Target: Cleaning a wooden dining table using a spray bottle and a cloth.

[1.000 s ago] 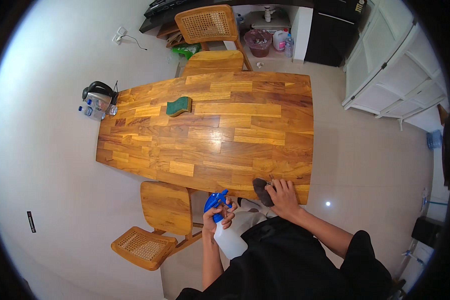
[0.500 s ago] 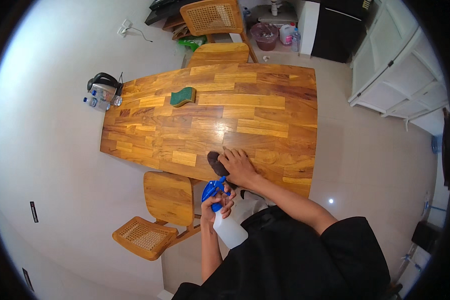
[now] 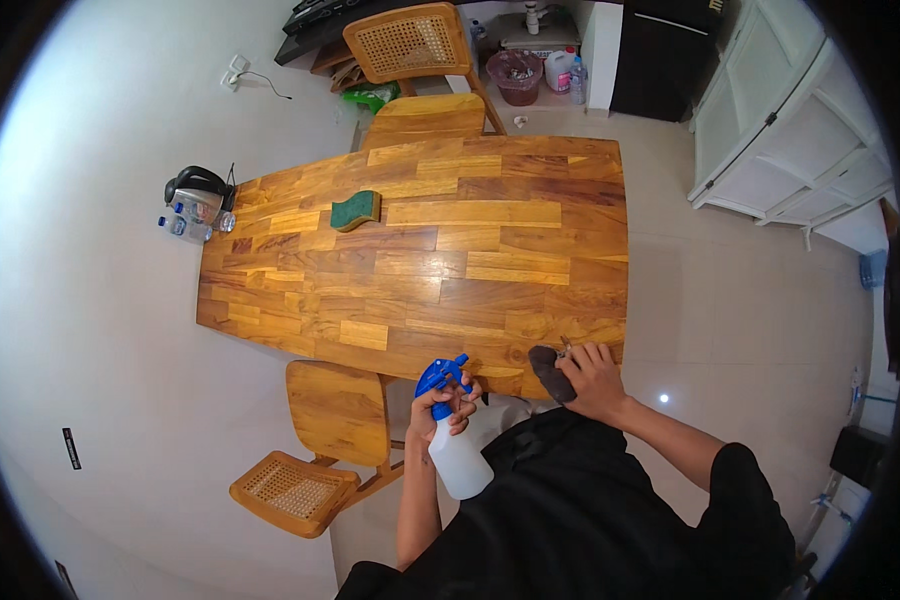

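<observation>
Pale floor tiles run under a long wooden table (image 3: 420, 260) of patchwork planks, and I stand at its near edge looking down. Closest to me, my left hand (image 3: 440, 405) is wrapped around the neck of a white spray bottle (image 3: 457, 452) with a blue trigger head, gripped firmly and held upright just off the table's edge, nozzle toward the wood. My right hand (image 3: 592, 378) presses flat on a dark cloth (image 3: 550, 372) that lies on the near edge of the tabletop, fingers clamped over it. By my judgement I am in the wiping step, working the strip nearest my body. The next move calls for a steady stroke of the cloth along the planks, keeping it flat so it does not slip off the edge.

Just to my left a wooden chair (image 3: 315, 440) with a cane back is tucked in. Farther out on the table lies a green sponge (image 3: 356, 210), and at the far left corner a kettle (image 3: 198, 195) with small bottles beside it. Beyond the far end stands another cane-backed chair (image 3: 410, 60).
</observation>
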Demonstrator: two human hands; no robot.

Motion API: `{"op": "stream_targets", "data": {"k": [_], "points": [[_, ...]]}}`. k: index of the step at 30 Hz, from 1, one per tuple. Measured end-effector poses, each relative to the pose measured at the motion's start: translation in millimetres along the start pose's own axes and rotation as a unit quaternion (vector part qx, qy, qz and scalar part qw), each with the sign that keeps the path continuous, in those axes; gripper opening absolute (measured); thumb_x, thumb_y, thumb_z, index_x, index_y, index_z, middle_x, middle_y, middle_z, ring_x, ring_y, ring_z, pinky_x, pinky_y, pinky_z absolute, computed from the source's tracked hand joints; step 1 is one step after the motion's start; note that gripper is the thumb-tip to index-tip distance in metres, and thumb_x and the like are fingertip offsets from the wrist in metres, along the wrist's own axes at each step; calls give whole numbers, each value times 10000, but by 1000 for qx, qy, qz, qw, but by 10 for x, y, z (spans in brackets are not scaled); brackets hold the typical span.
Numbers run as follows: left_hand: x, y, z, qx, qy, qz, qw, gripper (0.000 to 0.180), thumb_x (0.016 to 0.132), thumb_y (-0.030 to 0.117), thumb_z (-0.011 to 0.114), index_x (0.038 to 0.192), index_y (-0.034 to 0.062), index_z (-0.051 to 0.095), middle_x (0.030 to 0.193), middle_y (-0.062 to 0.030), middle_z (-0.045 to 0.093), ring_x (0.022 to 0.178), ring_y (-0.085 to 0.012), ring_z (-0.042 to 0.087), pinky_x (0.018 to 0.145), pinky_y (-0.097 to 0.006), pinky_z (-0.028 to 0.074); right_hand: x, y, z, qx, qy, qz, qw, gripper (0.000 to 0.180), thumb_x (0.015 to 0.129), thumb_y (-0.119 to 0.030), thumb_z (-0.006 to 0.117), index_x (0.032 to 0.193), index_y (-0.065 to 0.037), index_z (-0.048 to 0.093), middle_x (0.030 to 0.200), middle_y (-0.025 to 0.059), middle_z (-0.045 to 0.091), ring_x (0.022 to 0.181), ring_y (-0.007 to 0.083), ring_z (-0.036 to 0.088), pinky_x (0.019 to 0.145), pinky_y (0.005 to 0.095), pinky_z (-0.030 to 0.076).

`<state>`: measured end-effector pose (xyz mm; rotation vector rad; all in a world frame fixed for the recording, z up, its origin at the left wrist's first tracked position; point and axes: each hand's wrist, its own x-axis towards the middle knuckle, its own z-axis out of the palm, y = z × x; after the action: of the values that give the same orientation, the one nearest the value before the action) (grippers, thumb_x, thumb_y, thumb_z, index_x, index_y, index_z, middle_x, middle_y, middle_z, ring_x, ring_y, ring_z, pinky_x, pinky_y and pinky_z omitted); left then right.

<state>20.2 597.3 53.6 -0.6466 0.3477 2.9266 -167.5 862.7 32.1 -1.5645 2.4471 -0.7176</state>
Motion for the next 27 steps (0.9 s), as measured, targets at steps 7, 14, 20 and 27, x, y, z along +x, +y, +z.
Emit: {"op": "stream_targets", "data": {"k": [7, 14, 20, 27], "points": [[-19, 8, -74, -17, -9, 33, 999, 425, 771, 130, 618, 1167, 51, 482, 1033, -177, 507, 505, -159, 459, 399, -280, 459, 1023, -547, 453, 63, 111, -22, 992, 485, 700, -235, 814, 1110, -97, 595, 1108, 133, 577, 1097, 343, 541, 924, 469, 393], [19, -54, 87, 3, 27, 37, 999, 413, 776, 132, 614, 1163, 55, 494, 1022, -179, 497, 512, -144, 465, 414, -262, 461, 1104, -479, 474, 69, 117, 7, 991, 574, 646, -224, 846, 1155, -93, 614, 1169, 131, 587, 1146, 344, 528, 938, 472, 387], [56, -90, 135, -7, 13, -54, 998, 417, 775, 120, 610, 1165, 19, 500, 1030, -239, 509, 487, -157, 496, 405, -271, 476, 212, -27, -46, 49, 82, 109, 989, 529, 643, -191, 864, 1112, -114, 632, 1086, 102, 562, 1090, 327, 527, 924, 465, 368], [46, -123, 229, 54, 13, -90, 994, 390, 807, 128, 626, 1166, 29, 508, 1028, -229, 532, 471, -146, 469, 403, -264, 466, 205, -79, -11, 29, 113, 175, 978, 537, 638, -203, 874, 1096, -100, 613, 1094, 105, 558, 1085, 324, 519, 915, 466, 365]]}}
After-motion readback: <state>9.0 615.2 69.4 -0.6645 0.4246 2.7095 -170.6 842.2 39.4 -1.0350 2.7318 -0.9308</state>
